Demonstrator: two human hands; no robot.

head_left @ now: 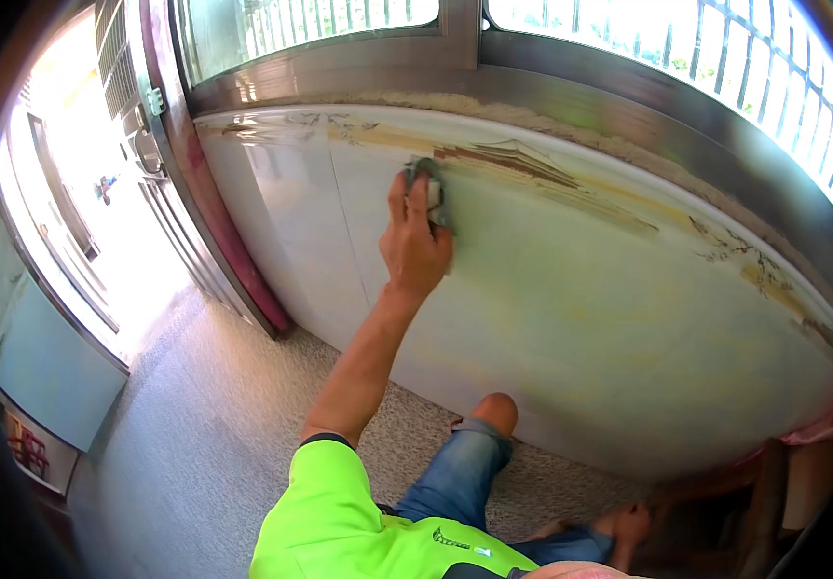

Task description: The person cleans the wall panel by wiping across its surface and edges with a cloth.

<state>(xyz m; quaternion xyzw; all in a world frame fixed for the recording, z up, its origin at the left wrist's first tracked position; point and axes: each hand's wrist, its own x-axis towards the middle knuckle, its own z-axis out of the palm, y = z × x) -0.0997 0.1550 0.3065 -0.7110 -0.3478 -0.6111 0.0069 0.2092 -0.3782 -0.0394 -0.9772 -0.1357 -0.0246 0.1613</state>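
Note:
My left hand [419, 246] is pressed up to the wall panel, its back toward me and its fingers wrapped round a small grey hand tool [438, 198] that looks like a sanding block. The tool lies flat on or very near the pale wall [532, 299]; my fingers cover part of it. Just to its right, a patch of layered brown and tan damage [518, 164] runs along the wall's upper edge. Farther right, more cracked and stained spots [754, 261] show. My right hand is out of view.
Above the wall is a brown window frame [571, 87] with bars outside. At left stands a metal door [194, 203] beside a bright opening. Speckled floor [204, 425] lies below, and wooden furniture [725, 511] stands at the lower right.

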